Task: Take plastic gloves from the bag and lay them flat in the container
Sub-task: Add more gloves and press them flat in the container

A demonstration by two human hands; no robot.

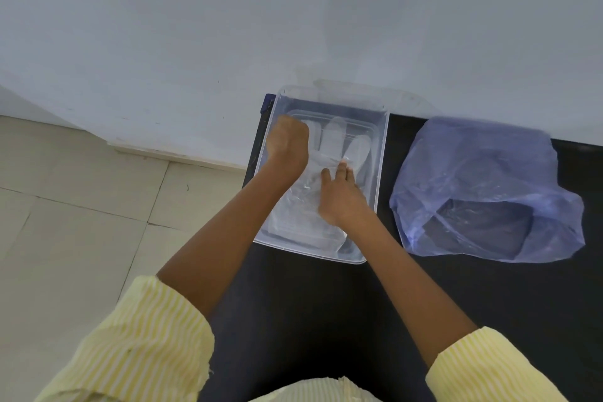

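Lying flat in the clear container [382,153] at mid-frame, a plastic glove [334,137] pointed its finger ends toward the top. The left hand [288,140] sat on the glove's upper left part, fingers curled under; whether they pinched the film could not be told. The right hand [339,197] pressed straight fingers on the glove's palm. A bluish bag [483,186] lay right of the container on the black table [310,320].

clear glove [333,140] flat in clear container [382,153], blue bag [483,173] beside it
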